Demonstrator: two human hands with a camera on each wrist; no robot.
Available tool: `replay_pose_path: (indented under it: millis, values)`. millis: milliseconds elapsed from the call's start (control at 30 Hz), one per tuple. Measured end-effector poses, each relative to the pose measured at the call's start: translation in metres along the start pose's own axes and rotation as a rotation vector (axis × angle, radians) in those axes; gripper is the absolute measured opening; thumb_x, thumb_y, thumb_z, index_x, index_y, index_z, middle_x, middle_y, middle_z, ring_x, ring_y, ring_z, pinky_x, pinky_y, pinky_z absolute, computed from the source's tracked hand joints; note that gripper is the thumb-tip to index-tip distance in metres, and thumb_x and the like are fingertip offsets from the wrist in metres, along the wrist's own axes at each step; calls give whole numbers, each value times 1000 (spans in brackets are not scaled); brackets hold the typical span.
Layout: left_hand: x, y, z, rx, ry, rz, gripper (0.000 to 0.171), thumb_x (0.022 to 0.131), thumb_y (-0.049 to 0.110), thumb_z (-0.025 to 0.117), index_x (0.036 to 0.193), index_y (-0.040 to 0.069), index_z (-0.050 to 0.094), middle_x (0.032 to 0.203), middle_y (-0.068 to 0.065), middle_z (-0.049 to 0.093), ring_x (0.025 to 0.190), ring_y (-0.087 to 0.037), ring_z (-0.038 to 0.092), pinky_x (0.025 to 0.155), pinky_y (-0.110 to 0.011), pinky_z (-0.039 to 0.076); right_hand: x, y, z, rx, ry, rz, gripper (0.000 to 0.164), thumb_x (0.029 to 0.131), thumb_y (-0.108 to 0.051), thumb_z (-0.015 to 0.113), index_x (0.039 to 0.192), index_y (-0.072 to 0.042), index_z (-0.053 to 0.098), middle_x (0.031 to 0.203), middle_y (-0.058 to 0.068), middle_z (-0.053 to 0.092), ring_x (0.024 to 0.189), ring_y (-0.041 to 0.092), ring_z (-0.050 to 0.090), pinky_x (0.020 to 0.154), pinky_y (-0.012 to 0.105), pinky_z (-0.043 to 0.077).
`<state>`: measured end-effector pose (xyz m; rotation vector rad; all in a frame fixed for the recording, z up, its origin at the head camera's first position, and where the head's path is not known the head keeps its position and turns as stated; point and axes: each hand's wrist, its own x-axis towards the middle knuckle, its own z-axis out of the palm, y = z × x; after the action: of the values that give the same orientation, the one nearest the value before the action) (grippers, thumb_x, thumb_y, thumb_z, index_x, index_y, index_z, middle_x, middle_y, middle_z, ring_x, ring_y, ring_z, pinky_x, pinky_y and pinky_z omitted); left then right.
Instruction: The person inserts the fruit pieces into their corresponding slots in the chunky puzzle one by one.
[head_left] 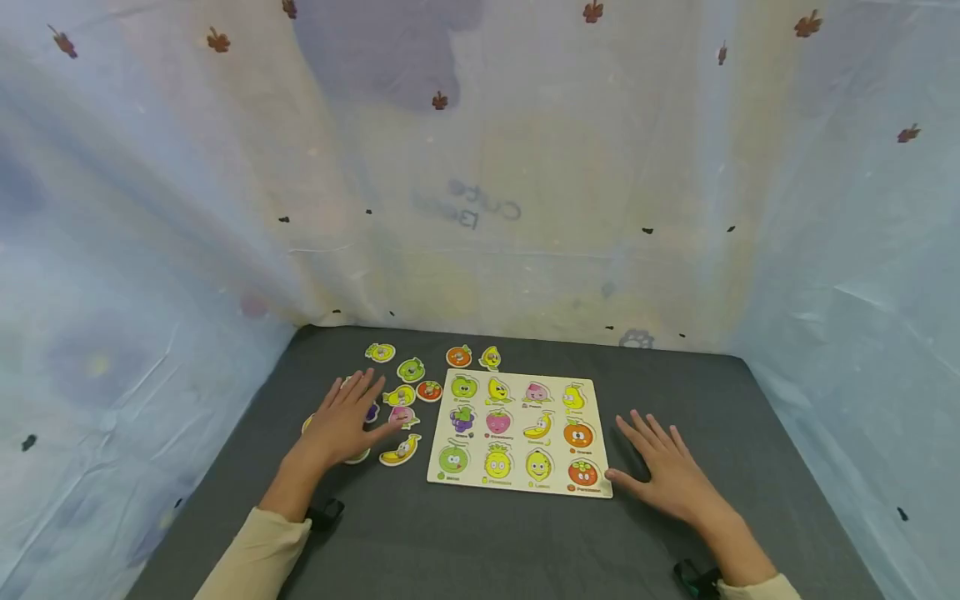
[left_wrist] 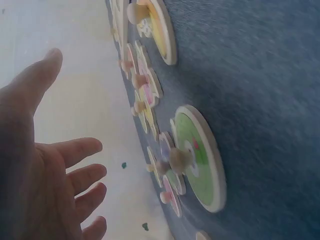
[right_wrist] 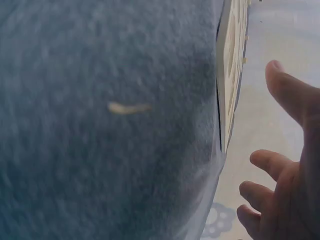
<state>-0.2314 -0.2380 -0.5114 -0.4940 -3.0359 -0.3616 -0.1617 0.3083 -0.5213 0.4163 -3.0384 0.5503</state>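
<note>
A pale puzzle board [head_left: 519,408] with printed fruit pictures in rows lies on the dark table. My left hand [head_left: 339,423] hovers with fingers spread over a scatter of knobbed fruit pieces to the board's left, partly hiding several. Around it lie a banana piece [head_left: 400,450], a pink piece [head_left: 402,417] and a red tomato-like piece [head_left: 429,391]. In the left wrist view a round green piece [left_wrist: 200,160] with a wooden knob is nearest, apart from the fingers. My right hand [head_left: 663,467], fingers spread and holding nothing, is beside the board's lower right corner.
An orange piece [head_left: 459,357] and a yellow lemon-like piece [head_left: 490,358] lie behind the board's far edge. Farther left are a green piece [head_left: 411,370] and a yellow piece [head_left: 380,352]. A pale printed curtain [head_left: 525,208] surrounds the dark tabletop [head_left: 480,550] at the back and sides.
</note>
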Motion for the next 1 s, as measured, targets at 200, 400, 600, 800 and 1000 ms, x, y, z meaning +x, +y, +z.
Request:
replay_pose_path:
  millis: [200,400,600,800,1000]
  values:
    - [9,3,-1,7,8,17,95,100,66,64,166,4,37,174,-24,26,161,-46,22,129,-64,10,0,-8,6,16,-30,-10,99,93,-69,73,166,-11,40,172,22,32,158,51,26,124,71,13]
    - [21,3,0,-3,-26,21,96,101,65,65,168,5,33,176,-21,23,163,-43,19,130,-61,6,1,-15,12,36,-61,-18,104,92,-72,72,167,-9,38,172,21,32,159,49,26,125,70,12]
    - [34,4,0,2,-24,30,90,103,59,65,166,2,36,174,-22,26,161,-43,24,130,-61,9,2,-19,16,47,-82,-29,105,92,-74,70,168,-9,37,172,21,32,159,48,26,126,69,13]
    - [50,-2,-2,10,-17,53,82,105,51,66,164,1,40,170,-26,33,158,-45,30,129,-61,16,2,-21,19,54,-97,-37,107,92,-73,71,168,-7,35,173,21,31,159,48,27,126,68,15]
    - [62,-2,-4,-3,-33,51,74,107,43,67,162,0,43,167,-27,37,156,-47,33,127,-63,22,3,-20,21,52,-112,-33,109,91,-76,70,168,-7,33,174,21,29,159,46,27,126,66,18]
